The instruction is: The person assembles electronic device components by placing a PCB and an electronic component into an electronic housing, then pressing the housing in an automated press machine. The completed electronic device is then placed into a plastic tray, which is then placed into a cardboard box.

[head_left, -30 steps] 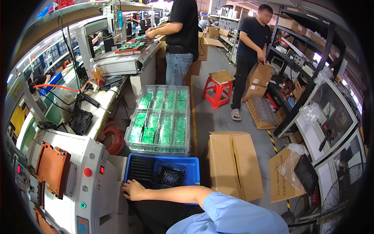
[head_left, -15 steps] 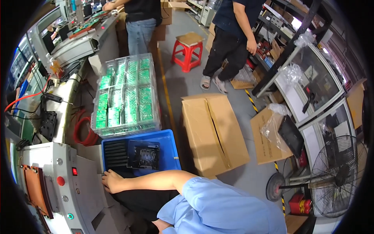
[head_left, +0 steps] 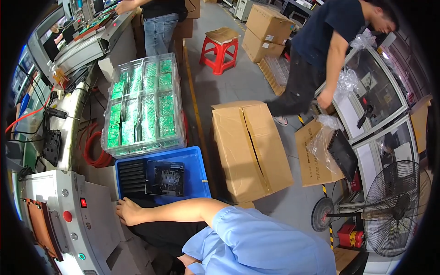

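My right hand (head_left: pixel 129 212) lies at the end of my black-trousered leg (head_left: pixel 167 236), beside the pale side panel of the white machine (head_left: pixel 94 201). It holds nothing that I can see; the fingers look loosely bent and a little apart, their tips partly hidden. Of my left arm only a patch of skin shows at the lower edge, and its hand is out of sight. Just beyond the right hand sits a blue bin (head_left: pixel 196 176). Inside it are black slotted strips (head_left: pixel 132 176) and a black open-topped housing (head_left: pixel 166 178).
Clear trays of green circuit boards (head_left: pixel 142 103) stand behind the bin. Right of it is a large cardboard box (head_left: pixel 250 151). A red stool (head_left: pixel 219 52), a floor fan (head_left: pixel 396 208) and a co-worker (head_left: pixel 321 50) are farther off. Another person (head_left: pixel 160 27) stands at the back.
The co-worker in dark clothes has moved right and leans toward the glass-panelled frames, uncovering stacked cartons behind. My view has shifted slightly; my right hand stays by the machine.
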Demonstrator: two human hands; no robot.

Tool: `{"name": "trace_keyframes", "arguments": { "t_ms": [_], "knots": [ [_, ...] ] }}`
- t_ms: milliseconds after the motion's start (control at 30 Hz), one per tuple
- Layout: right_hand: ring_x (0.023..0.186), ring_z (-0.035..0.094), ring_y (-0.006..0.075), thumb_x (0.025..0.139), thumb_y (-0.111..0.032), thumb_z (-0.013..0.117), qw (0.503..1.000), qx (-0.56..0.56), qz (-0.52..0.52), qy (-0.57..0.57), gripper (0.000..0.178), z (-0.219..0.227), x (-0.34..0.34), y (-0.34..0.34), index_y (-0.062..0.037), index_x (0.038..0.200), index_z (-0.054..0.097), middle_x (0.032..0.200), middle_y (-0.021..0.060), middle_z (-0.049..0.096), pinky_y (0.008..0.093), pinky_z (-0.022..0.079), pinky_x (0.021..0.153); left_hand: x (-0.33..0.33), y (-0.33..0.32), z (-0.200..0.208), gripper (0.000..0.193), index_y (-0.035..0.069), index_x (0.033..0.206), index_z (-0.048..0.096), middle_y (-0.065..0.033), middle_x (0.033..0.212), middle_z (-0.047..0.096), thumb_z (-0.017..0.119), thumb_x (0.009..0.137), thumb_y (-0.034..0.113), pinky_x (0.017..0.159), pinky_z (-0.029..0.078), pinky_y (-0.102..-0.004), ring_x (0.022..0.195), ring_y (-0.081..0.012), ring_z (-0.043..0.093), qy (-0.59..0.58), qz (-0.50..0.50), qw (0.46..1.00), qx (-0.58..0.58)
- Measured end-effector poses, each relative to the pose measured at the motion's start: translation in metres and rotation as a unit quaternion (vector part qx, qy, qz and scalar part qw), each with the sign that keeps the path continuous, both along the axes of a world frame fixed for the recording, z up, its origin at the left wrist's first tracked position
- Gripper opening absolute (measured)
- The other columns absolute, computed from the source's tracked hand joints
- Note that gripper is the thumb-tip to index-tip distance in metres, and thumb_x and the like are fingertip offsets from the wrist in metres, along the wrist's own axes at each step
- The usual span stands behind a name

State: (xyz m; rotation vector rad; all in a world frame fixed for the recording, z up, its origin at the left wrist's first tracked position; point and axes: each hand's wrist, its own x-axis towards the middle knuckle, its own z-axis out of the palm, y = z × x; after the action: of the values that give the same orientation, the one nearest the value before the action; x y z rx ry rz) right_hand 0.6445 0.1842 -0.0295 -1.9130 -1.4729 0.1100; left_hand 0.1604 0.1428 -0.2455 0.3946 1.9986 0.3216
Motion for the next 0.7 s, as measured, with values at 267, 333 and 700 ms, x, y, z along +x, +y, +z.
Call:
{"name": "trace_keyframes", "arguments": {
  "t_ms": [267,333,700],
  "knots": [
    [0.094,0.050,0.0273,0.075,-0.028,0.061,1.000,0.000,0.002,0.002,0.026,0.0007,0.0008,-0.0012,-0.0044,0.085,0.064,0.089,0.0099,0.059,0.0407,0.038,0.083,0.0042,0.0029,0.0005,0.051,0.008,0.122,0.057,-0.0116,0.110,0.064,0.071,0.072,0.007,0.092,0.044,-0.0364,0.105,-0.0272,0.058,0.013,-0.097,0.995,0.005],
    [0.094,0.050,0.0274,0.074,-0.027,0.061,1.000,-0.004,0.003,0.004,0.025,0.0005,0.0011,-0.0009,-0.0044,0.085,0.063,0.089,0.0098,0.059,0.0407,0.038,0.082,0.0056,0.0039,0.0003,0.051,0.008,0.121,0.057,-0.0116,0.110,0.064,0.071,0.072,0.007,0.092,0.044,-0.0364,0.106,-0.0271,0.058,0.017,-0.124,0.992,0.004],
    [0.095,0.050,0.0280,0.074,-0.028,0.062,1.000,0.011,-0.004,0.003,0.025,-0.0028,-0.0008,0.0002,-0.0045,0.084,0.063,0.087,0.0097,0.059,0.0414,0.038,0.083,0.0085,0.0075,0.0000,0.053,0.008,0.121,0.058,-0.0112,0.110,0.064,0.072,0.070,0.007,0.092,0.044,-0.0364,0.106,-0.0266,0.058,0.039,-0.261,0.965,0.006]
  ]
}}
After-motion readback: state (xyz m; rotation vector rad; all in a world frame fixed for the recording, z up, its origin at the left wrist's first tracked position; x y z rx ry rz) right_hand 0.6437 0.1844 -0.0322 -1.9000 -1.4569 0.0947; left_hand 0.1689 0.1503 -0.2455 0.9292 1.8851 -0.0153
